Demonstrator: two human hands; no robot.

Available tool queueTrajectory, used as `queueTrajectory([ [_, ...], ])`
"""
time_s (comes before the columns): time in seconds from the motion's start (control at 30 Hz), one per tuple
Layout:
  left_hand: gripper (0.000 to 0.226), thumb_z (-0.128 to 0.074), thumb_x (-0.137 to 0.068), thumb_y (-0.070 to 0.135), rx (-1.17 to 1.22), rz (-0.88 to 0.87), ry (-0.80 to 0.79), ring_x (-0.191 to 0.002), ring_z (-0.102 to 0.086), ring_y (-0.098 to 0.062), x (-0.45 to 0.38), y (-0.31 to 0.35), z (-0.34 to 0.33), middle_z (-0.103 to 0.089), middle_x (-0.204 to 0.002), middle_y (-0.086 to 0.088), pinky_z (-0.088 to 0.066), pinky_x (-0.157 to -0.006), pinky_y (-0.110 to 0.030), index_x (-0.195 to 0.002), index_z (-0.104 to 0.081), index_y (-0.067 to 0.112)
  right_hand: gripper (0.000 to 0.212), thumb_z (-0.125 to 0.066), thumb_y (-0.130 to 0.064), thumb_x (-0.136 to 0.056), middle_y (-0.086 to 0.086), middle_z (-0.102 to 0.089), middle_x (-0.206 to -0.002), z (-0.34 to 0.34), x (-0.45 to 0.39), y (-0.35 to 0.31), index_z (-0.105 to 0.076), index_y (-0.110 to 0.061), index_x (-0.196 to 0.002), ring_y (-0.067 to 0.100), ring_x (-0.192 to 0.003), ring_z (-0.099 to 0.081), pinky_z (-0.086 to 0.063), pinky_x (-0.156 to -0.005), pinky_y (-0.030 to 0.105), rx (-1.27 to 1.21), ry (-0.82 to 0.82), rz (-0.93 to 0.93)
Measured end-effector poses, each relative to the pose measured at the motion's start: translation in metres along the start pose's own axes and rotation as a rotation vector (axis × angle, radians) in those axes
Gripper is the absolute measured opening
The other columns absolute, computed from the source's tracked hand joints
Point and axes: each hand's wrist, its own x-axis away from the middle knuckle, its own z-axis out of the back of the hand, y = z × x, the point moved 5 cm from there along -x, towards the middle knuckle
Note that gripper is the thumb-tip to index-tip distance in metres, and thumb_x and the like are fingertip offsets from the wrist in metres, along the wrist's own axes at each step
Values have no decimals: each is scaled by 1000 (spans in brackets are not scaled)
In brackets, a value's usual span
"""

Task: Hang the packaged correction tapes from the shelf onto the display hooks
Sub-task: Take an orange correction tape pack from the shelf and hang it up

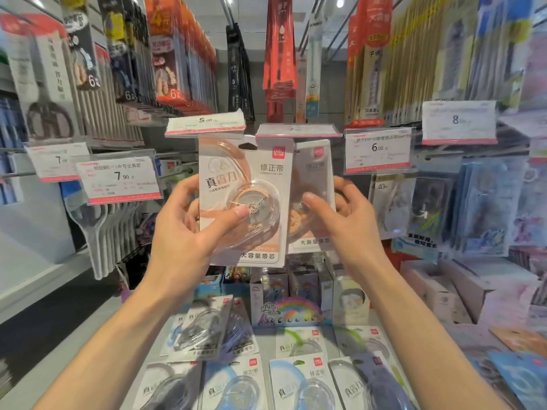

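Note:
My left hand (183,232) grips an orange-and-white packaged correction tape (260,173) by its lower left edge, thumb on the clear blister. The pack's top sits just under a flipped-up price tag (205,125), so the display hook is hidden. My right hand (340,214) holds a second orange correction tape pack (313,173) behind and to the right of the first, thumb on its front; whether that pack hangs on a hook I cannot tell. Several more packaged correction tapes (299,377), blue, green and grey, lie flat on the shelf below.
Price tags (377,149) stick out on hooks to both sides. Scissors packs (103,226) hang at the left, other tape packs (390,202) at the right. Small boxed goods (290,294) stand at the back of the shelf. Pen packs hang above.

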Motion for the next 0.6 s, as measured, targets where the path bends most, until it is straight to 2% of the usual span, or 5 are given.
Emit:
queueTrajectory([
  [0.1,60,-85,-72,29,1,7,-1,-109,-74,-14,0,-2,2,-77,-119,5,-60,-82,-23,-127,-61,26,27,-74,-17,-94,-8,-82,-99,-2,-7,2,-61,-30,-114,8,-83,-79,-57,-64,18,-14,17,-17],
  [0.23,60,-86,-70,32,1,17,-6,-109,-75,-16,0,-4,2,-78,-119,3,-61,-83,-24,-125,-62,29,26,-77,-18,-92,-8,-82,-100,-2,-10,6,-65,-30,-112,8,-91,-78,-57,-68,16,-17,63,-16],
  [0.43,61,-87,-72,29,-33,18,-16,-107,-75,-11,-1,-7,0,-77,-118,9,-60,-81,-21,-126,-60,30,28,-74,-14,-92,-11,-81,-97,0,-11,12,-65,-24,-117,8,-86,-78,-56,-65,14,13,87,-31],
  [0.6,58,-86,-71,32,-48,12,-17,-106,-75,-10,-2,-7,-1,-78,-117,10,-59,-81,-19,-124,-62,33,24,-79,-31,-91,-16,-81,-96,5,-13,17,-65,-33,-111,6,-89,-78,-58,-70,16,25,116,-38],
])
